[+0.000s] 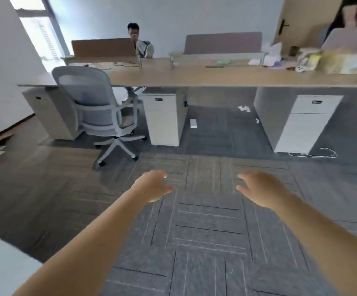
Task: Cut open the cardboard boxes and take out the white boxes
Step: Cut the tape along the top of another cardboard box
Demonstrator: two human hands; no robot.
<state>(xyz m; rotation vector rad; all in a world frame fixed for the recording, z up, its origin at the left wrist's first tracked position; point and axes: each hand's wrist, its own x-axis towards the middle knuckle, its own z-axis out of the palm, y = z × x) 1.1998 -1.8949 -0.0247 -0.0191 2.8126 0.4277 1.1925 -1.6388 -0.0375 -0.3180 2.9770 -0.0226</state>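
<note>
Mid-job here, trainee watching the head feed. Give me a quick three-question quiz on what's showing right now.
1. True or false: the left hand holds a knife.
2. What lies on the carpet under the desk? A) small white box B) laptop C) mug
3. Fill in: the office chair stands to the ____ of both hands.

Key: 1 false, both it and the right hand are empty and open; 2 A, the small white box; 3 left.

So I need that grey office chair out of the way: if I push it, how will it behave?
The chair will probably roll easily: it stands on a castor base. The carpet may drag the wheels a little. With its mesh back and thin frame it looks fairly light, and the seat may swivel.
</note>
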